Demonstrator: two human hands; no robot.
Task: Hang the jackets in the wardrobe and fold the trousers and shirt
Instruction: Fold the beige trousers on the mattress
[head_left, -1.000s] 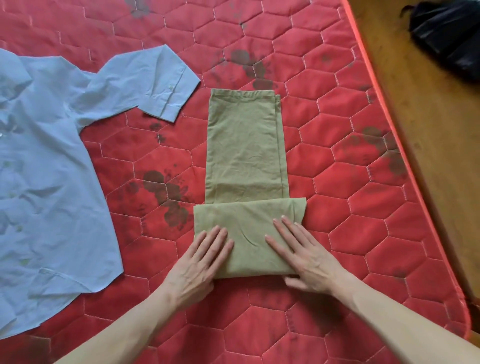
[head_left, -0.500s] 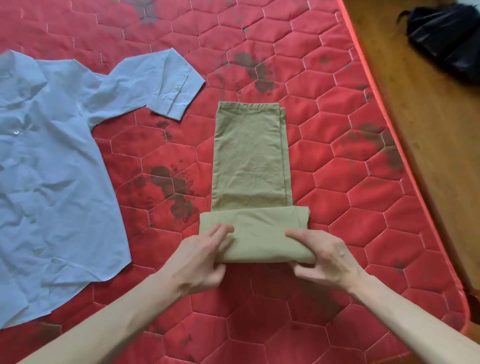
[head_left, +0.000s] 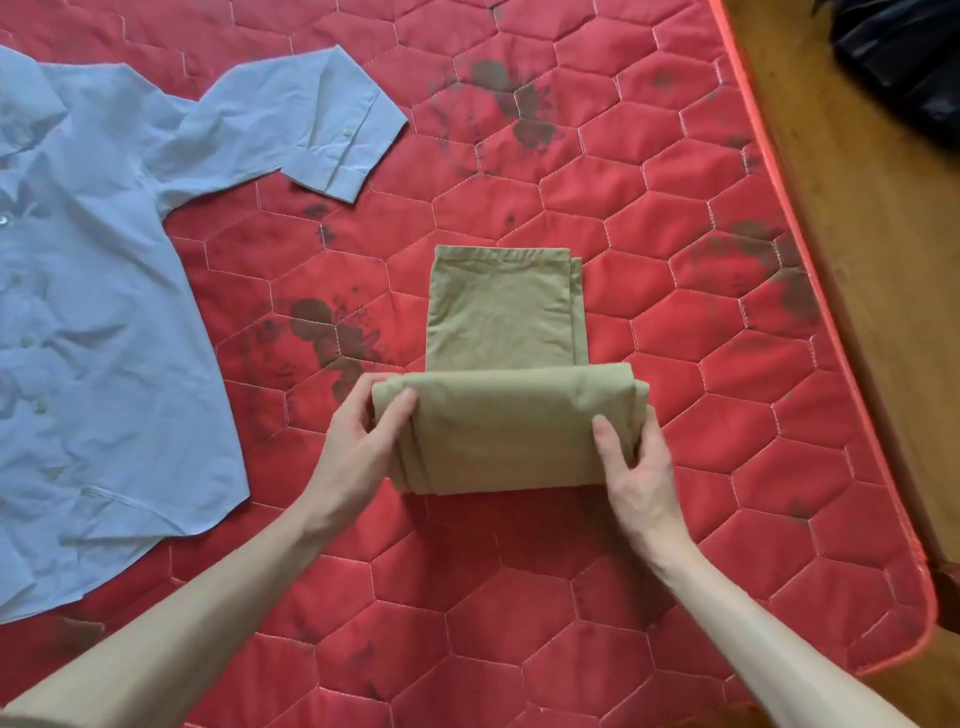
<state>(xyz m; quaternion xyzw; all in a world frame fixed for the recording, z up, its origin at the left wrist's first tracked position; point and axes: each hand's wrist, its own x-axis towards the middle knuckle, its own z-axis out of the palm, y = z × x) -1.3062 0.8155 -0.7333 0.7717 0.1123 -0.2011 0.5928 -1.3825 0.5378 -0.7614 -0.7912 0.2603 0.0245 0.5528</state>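
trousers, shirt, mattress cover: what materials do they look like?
Trousers: matte olive woven cloth, probably cotton twill; holds thick, soft-edged folds.
Shirt: thin pale blue woven fabric, likely cotton or a blend; fine creases, small buttons.
Mattress: red quilted textile cover with a slight sheen, possibly synthetic; stitched hexagons, dark stains.

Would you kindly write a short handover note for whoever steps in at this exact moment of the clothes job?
Left hand: grips the left end of the folded trousers, thumb on top.
Right hand: grips the right end, thumb on top.
Trousers: on the red mattress, folded part-way from the near end; a short flat stretch remains beyond the fold.
Shirt: spread flat and unfolded at the left.
Done: most of the trouser folding.
Left: finish the trouser fold, then fold the shirt. No jackets or wardrobe identifiable in view; a dark item lies on the floor at top right.
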